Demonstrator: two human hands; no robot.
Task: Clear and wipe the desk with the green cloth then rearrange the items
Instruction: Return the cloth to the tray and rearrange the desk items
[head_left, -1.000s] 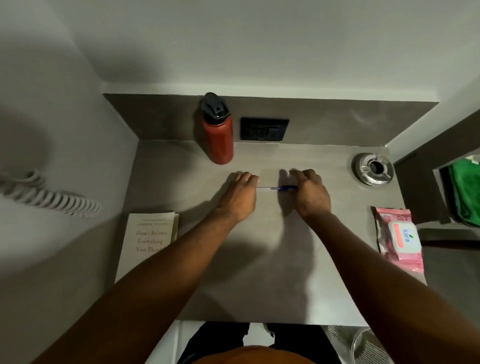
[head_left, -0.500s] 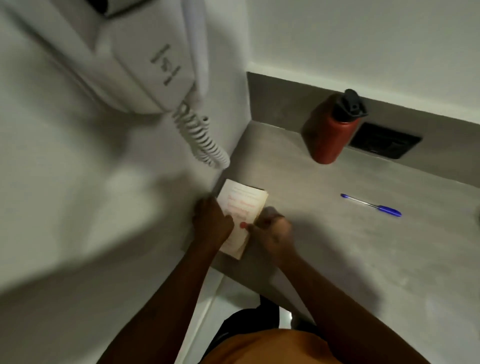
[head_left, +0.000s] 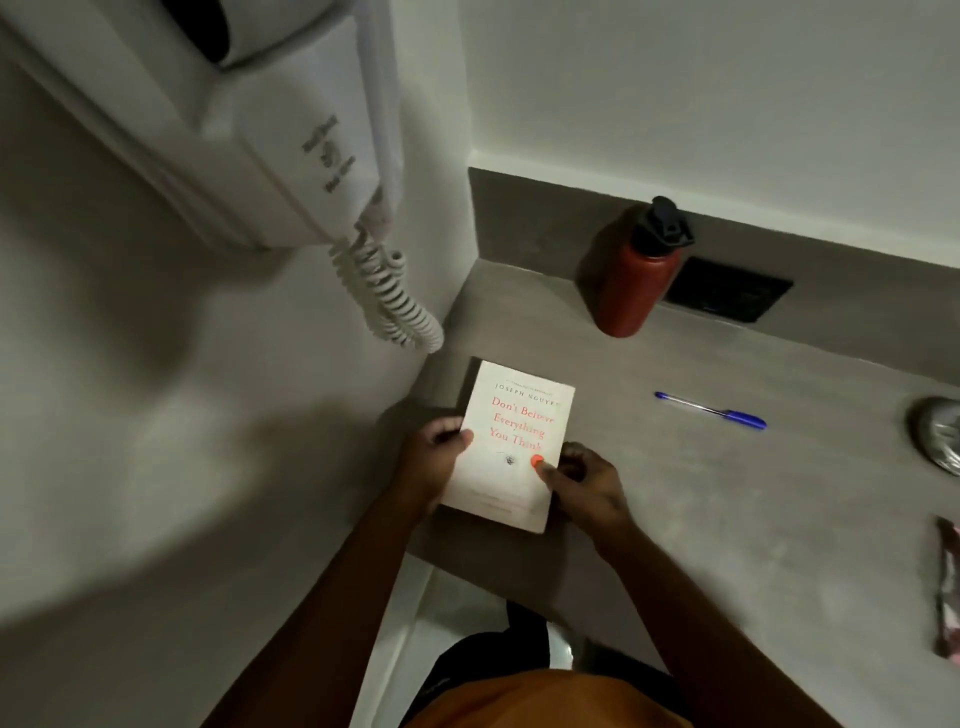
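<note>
A white paperback book (head_left: 511, 447) with red title lettering lies on the grey desk (head_left: 727, 509) near its left front corner. My left hand (head_left: 434, 460) grips the book's left edge, thumb on the cover. My right hand (head_left: 582, 480) pinches the book's right edge near its lower corner. A blue pen (head_left: 711, 410) lies on the desk to the right of the book. A red bottle (head_left: 631, 278) with a black cap stands at the back. The green cloth is out of view.
A white wall phone (head_left: 249, 130) with a coiled cord (head_left: 389, 291) hangs on the left wall above the desk corner. A black socket plate (head_left: 727, 296) sits behind the bottle. A metal ashtray (head_left: 937, 439) and a pink wipes pack (head_left: 948, 592) are at the right edge.
Both hands left the pen in the desk's middle and went to the book at the left, taking hold of its edges. The book now sits further from the wall, more squared.
</note>
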